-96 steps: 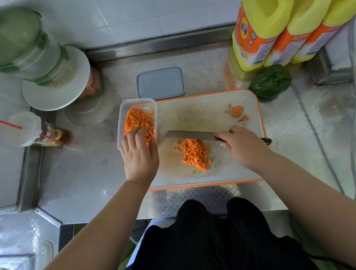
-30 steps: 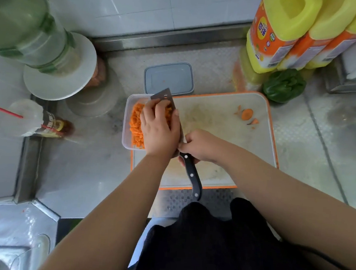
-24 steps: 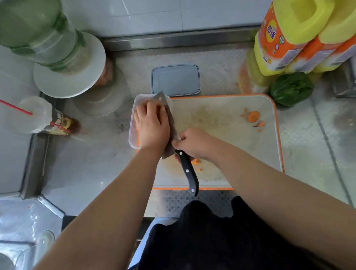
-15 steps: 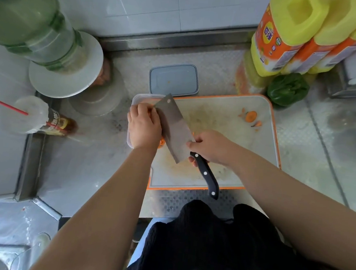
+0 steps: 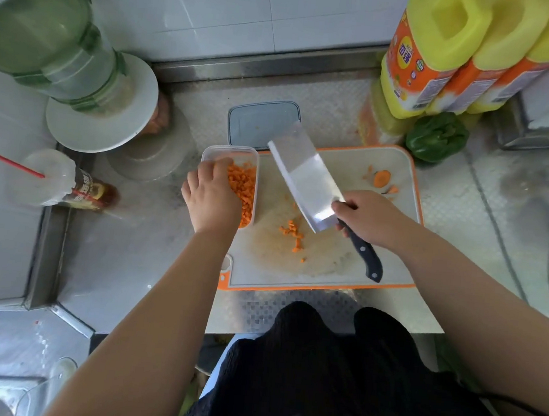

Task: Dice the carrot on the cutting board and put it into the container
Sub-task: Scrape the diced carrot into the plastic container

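A: What was each hand doing?
B: The right hand (image 5: 369, 220) gripped the cleaver (image 5: 308, 181) by its handle, blade lifted over the cutting board (image 5: 344, 266). The left hand (image 5: 211, 196) curled round the container (image 5: 234, 154), over its left side.
A: And the carrot?
B: Most diced carrot (image 5: 243, 185) lay in the container; a few loose dice (image 5: 292, 232) sat on the board, with a carrot end (image 5: 381, 178) at the far right
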Demonstrator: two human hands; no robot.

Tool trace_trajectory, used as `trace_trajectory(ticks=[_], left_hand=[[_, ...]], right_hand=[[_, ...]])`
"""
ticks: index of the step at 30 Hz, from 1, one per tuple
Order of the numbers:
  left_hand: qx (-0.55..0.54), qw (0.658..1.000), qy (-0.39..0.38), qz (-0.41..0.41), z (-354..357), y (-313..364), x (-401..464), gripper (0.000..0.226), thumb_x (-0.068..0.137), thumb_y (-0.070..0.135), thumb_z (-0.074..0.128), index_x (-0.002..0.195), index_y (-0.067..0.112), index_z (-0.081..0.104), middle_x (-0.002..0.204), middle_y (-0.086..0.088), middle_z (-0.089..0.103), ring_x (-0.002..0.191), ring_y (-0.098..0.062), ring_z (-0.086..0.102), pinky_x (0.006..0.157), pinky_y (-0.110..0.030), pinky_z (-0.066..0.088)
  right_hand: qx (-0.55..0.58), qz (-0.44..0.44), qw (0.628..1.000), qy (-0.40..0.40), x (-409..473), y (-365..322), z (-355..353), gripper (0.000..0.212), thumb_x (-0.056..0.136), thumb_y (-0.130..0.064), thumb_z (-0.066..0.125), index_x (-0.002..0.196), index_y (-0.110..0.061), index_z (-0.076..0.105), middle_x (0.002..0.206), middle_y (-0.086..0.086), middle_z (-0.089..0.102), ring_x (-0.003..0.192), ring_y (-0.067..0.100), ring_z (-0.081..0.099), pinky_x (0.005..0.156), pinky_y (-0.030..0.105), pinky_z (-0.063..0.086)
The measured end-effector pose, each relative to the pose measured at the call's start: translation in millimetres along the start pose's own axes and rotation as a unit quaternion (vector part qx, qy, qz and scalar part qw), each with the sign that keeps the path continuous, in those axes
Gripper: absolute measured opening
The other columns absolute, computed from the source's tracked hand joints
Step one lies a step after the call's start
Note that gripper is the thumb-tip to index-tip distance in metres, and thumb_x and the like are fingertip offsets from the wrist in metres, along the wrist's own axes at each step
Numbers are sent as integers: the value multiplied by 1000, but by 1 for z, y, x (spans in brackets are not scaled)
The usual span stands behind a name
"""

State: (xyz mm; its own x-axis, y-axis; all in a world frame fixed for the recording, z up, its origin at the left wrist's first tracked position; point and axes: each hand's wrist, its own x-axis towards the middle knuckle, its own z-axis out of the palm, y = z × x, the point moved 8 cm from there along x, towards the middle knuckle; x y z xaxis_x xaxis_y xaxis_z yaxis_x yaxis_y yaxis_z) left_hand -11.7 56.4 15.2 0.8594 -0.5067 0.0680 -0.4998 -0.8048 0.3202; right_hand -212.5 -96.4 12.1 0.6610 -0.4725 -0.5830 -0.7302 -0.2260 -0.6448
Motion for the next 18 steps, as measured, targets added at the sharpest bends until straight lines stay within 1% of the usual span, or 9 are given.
trace_trajectory(ticks=[2,4,6,8,9,11,13,15,18], left_hand=[[-52,997,32,54,-8,20,-7,64,73,-2,37,132,16,54,134,-11,49,118,-34,43,103,-43,31],[-124,984,73,106,-17,37,-13,52,80,0,36,127,9,58,128,-11,53,116,-26,44,100,-38,38],[-183,970,103,119,-25,46,-15,39,88,4,39,121,4,60,120,-11,58,112,-20,46,99,-30,38],[-219,965,100,105,-29,51,-15,33,93,7,40,119,3,60,116,-6,59,110,-17,47,98,-14,32],[-228,964,97,97,-30,53,-15,31,94,6,41,119,4,60,115,-2,58,109,-15,47,95,-6,28],[-235,964,94,77,-33,56,-15,29,96,6,42,119,5,60,112,5,54,107,-10,48,91,-1,26],[-244,964,90,60,-33,54,-14,28,97,8,42,117,7,61,110,11,51,106,-8,50,89,-2,29],[-264,959,87,49,-30,51,-12,25,97,9,41,112,7,62,107,12,52,103,-11,53,87,-6,33],[-293,953,79,9,-25,43,-10,21,98,14,41,106,10,60,103,10,56,101,-18,56,83,-16,38]], right_hand=[[-15,10,1000,19,1,17,-10,30,100,-29,41,88,-5,57,77,7,68,69,22,63,65,35,49],[-38,10,999,27,0,33,-20,30,100,-29,41,79,-9,51,75,7,64,70,22,62,57,31,44],[-65,7,998,14,-3,46,-27,34,100,-30,42,70,-13,42,76,10,60,76,23,62,59,30,38],[-123,3,992,-37,-6,54,-26,36,100,-32,42,70,-13,38,79,14,57,79,26,60,62,33,34],[-162,0,984,-72,-7,56,-21,37,101,-33,42,71,-13,37,76,14,53,75,26,56,61,33,31],[-239,-9,962,-128,-8,58,-7,38,101,-34,40,70,-13,36,68,8,44,65,21,45,58,32,27],[-310,-23,938,-151,-6,57,6,38,102,-34,37,69,-16,36,67,3,42,61,17,41,56,29,26],[-361,-44,919,-154,-3,54,17,37,103,-33,35,68,-20,36,69,1,44,61,16,40,56,29,26],[-371,-69,918,-124,6,48,21,37,102,-32,37,67,-20,35,68,0,43,59,15,39,55,29,26]])
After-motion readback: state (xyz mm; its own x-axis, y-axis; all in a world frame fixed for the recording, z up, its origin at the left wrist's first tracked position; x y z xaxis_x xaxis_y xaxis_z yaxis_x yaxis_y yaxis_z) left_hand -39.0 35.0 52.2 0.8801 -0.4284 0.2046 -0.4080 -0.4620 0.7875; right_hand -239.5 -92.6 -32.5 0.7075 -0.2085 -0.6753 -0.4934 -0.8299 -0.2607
